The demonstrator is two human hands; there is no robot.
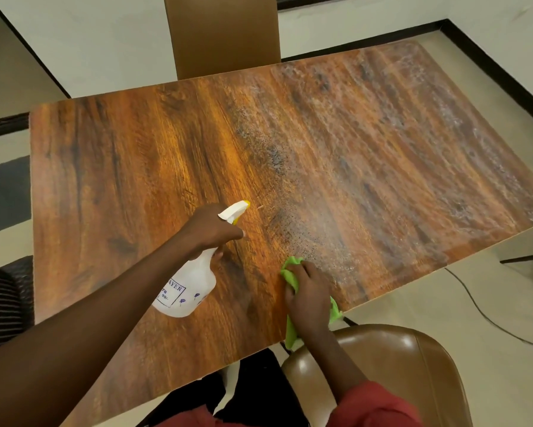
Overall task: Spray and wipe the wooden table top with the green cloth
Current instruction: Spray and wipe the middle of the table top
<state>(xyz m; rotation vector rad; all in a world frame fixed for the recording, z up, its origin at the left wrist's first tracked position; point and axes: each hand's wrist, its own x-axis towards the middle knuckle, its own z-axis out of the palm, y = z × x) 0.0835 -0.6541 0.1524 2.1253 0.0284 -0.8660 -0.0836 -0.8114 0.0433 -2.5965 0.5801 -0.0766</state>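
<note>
We start at the left hand (211, 231), which grips the neck of a white spray bottle (187, 289), fingers curled round it and one finger stretched forward below the sprayer head. The bottle tilts. Its yellow-tipped nozzle (235, 210) sits above and beyond the knuckles, pointing away from us, and its rounded body hangs below the wrist over the wood. We cannot tell whether the base touches the surface. A printed label with purple marks faces us on the body.

Just to the right of that hand, the right hand (307, 295) lies on the green cloth (289, 277), fingers bent over it and holding it bunched against the wooden table top (129, 167). The cloth shows beyond the fingertips, and its other end trails back past the wrist to the near table edge, where it hangs slightly over.

Ahead and to the right of the right hand, the wood carries fine droplets and pale wet streaks (382, 143) that run out to the far right corner. To the left of the left hand the grain looks dry and glossy.

Behind the right wrist a red sleeve (377, 405) covers the upper arm, and beside it stands a brown padded chair (407, 374). Beyond both hands, a second brown chair back (225, 35) rises at the far table edge. Out to the right of the right hand a thin cable (482, 314) lies on the pale floor (428, 303).
</note>
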